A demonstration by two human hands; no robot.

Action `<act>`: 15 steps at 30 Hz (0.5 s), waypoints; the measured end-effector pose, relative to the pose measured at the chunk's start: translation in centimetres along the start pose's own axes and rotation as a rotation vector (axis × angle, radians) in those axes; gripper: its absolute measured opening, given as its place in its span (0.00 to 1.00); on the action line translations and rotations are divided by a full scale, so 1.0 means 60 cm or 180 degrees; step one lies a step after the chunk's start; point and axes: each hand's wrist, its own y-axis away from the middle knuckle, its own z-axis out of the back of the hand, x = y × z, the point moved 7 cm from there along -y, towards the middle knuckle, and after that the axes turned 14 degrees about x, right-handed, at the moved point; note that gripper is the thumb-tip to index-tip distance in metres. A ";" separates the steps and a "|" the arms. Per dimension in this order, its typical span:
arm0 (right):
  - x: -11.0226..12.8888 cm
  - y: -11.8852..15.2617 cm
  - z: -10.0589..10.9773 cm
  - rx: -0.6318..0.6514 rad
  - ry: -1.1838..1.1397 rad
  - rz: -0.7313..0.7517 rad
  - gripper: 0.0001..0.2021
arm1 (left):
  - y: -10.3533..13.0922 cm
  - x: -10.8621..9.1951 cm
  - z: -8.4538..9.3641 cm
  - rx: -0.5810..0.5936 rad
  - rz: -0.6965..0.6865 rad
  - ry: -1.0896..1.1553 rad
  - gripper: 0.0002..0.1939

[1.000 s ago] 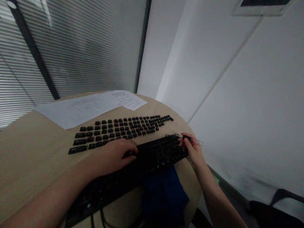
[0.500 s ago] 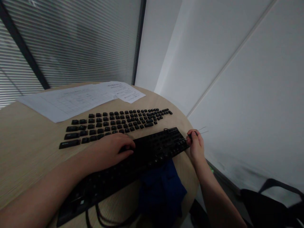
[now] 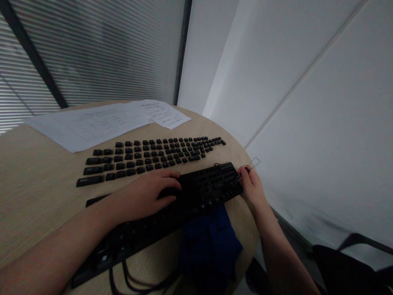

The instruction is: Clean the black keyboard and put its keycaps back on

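Observation:
A black keyboard (image 3: 204, 188) lies slantwise on the table, its right part stripped of many keycaps. My left hand (image 3: 153, 188) rests over the middle of it, fingers and thumb apart, with no separate object seen in it. At the keyboard's right end, my right hand (image 3: 251, 185) grips a wire keycap puller (image 3: 247, 170) by its dark handle. One wire loop sticks out beyond the fingers; the other end points at the keys, too dim to make out fully. Behind the keyboard, loose black keycaps (image 3: 146, 154) are laid out in rows.
Printed sheets of paper (image 3: 101, 125) lie at the back of the round wooden table (image 3: 33, 180). Blue cloth (image 3: 211, 246) sits at the near edge, beside black cables (image 3: 125, 272). A white wall (image 3: 307, 143) rises on the right; a dark chair (image 3: 340, 268) stands below.
My right hand has turned the puller, so its outer loop now shows as a rounded frame. The fingers of my left hand have straightened a little. The view has shifted slightly.

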 end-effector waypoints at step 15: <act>-0.016 0.019 -0.009 0.0291 -0.0131 0.0050 0.14 | -0.003 0.003 -0.001 0.0088 0.0104 0.0120 0.13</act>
